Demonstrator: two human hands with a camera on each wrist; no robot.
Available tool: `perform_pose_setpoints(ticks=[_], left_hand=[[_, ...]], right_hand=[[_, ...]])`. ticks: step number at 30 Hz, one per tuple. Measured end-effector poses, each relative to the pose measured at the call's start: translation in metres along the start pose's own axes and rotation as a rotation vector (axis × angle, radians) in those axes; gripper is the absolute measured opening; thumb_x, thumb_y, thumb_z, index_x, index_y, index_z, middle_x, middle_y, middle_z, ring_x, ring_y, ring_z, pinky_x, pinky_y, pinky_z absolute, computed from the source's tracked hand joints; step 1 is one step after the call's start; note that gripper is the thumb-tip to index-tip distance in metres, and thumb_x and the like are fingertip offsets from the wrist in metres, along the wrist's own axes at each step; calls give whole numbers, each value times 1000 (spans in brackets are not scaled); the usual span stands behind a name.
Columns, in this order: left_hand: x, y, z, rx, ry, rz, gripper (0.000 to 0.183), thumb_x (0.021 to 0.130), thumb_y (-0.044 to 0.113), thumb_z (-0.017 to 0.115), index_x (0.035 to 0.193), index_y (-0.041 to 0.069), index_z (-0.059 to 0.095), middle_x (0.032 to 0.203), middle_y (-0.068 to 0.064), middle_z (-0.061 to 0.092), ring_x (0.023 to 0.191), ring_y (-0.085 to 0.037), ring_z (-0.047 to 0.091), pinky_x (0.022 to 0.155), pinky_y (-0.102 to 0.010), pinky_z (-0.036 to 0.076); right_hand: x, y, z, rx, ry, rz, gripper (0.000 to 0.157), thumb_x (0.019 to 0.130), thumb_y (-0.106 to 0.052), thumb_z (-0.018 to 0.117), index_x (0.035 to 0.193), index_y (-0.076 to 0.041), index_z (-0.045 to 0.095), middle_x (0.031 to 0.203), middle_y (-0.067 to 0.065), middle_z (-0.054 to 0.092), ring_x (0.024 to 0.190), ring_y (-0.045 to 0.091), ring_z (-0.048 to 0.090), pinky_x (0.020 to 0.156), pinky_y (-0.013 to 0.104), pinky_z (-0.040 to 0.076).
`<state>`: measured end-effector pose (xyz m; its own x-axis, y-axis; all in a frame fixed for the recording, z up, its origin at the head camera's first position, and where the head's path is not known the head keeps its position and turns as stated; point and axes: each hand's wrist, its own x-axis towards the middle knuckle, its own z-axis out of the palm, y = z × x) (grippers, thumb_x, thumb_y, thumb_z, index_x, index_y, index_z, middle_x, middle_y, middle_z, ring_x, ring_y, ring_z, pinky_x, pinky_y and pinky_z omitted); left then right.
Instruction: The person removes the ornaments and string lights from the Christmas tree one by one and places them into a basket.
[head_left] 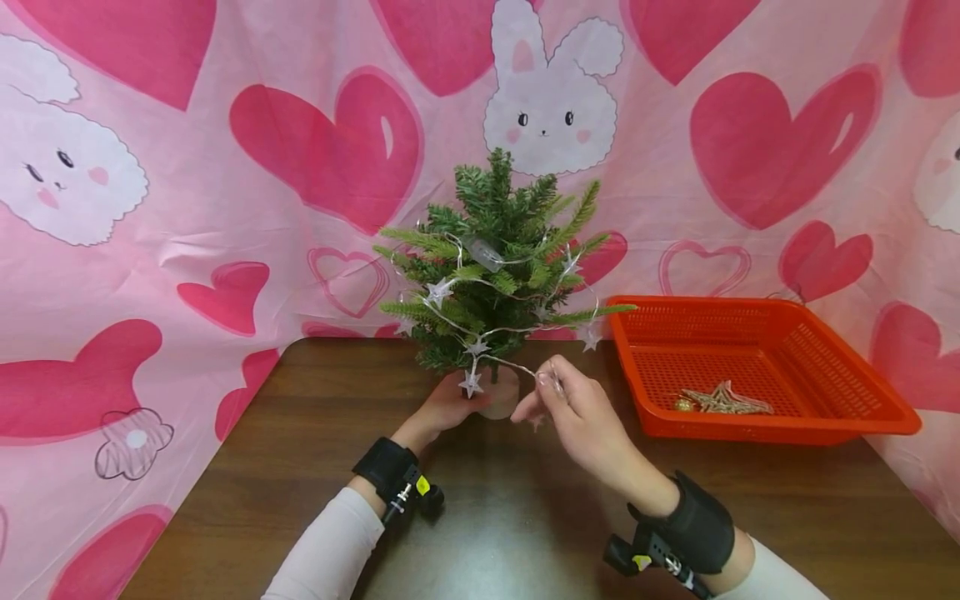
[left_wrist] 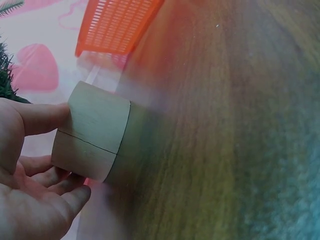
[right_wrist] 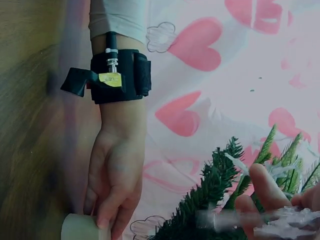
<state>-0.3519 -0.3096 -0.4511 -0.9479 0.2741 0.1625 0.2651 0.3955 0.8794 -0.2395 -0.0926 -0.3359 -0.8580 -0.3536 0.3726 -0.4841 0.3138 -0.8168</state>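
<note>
A small green artificial Christmas tree (head_left: pixel 498 217) stands upright on the table, on a round wooden base (left_wrist: pixel 95 130). String lights (head_left: pixel 470 383) with clear star-shaped bulbs loop around its branches, and a clear plastic piece (head_left: pixel 483 252) of them sits mid-tree. At the base's left side, my left hand (head_left: pixel 444 406) holds it between thumb and fingers. To the right of the base, my right hand (head_left: pixel 581 412) pinches a length of the light string, which runs taut from the lower front branches. In the right wrist view, clear star bulbs (right_wrist: pixel 287 222) are bunched at the right fingers.
An orange plastic basket (head_left: pixel 750 429) stands to the right on the brown wooden table (head_left: pixel 300 467). Inside lie a gold glittery star ornament (head_left: pixel 726 400) and a small gold ball (head_left: pixel 684 405). A pink cloth (head_left: pixel 285 50) with hearts and rabbits hangs behind the table.
</note>
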Motion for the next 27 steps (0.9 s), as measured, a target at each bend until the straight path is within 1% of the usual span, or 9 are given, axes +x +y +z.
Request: perform_pose_setpoints(ticks=[2,5,7,10,12,16,18,23,27], left_hand=[[-1,0,0,1,5,7,39,81,13,71,118,5,61,102,-6,64,93,-19,54,86,-36,43],[-1,0,2,19,12,-4,39,81,13,71,118,6,61,102,-6,64,91,-18,55,83,-34,44],[-1,1,3,30,19,-20,37,81,15,71,116,6,61,99,-6,64,88,-18,55,80,-33,44],[-1,1,4,69,34,-48,34,81,18,72,110,6,61,97,-5,63,86,-17,55,76,-31,45],[-1,2,4,88,44,-57,34,81,20,73,109,5,60,97,-5,62,86,-18,54,75,-32,44],[-2,3,4,121,45,-44,37,82,22,72,111,5,58,101,-6,60,89,-20,53,75,-32,43],[-2,3,4,126,42,-43,37,82,23,72,111,5,58,101,-7,60,88,-20,54,75,-33,44],[-3,3,4,123,43,-20,36,80,22,73,108,3,59,99,-7,63,88,-20,55,76,-34,45],[-2,3,4,110,39,8,35,80,22,73,108,5,61,96,-8,64,87,-21,57,78,-35,46]], right_hand=[[-1,-1,1,36,-8,-20,20,100,-26,43,92,-9,49,77,-1,71,69,17,64,70,29,53],[-1,-2,2,112,4,-37,21,100,-25,43,93,-6,47,68,3,66,62,19,63,57,29,51],[0,-3,2,170,17,-33,20,100,-23,44,97,-4,48,63,6,60,56,19,59,57,30,51],[2,-4,3,297,14,12,22,99,-19,46,109,1,50,59,8,47,49,19,49,66,32,55],[2,-3,3,361,15,78,26,98,-20,49,116,-1,52,58,8,42,48,20,50,69,36,56],[1,-2,1,350,65,166,31,92,-26,59,115,-6,61,58,6,43,44,23,47,48,36,50],[1,-1,1,317,94,175,30,89,-29,64,109,-7,65,61,7,45,42,26,43,39,38,42],[1,0,2,323,108,147,23,87,-25,67,98,-5,66,72,8,52,46,34,37,34,41,36],[3,1,4,385,63,93,16,90,-19,63,93,-3,63,102,9,60,52,27,39,39,34,37]])
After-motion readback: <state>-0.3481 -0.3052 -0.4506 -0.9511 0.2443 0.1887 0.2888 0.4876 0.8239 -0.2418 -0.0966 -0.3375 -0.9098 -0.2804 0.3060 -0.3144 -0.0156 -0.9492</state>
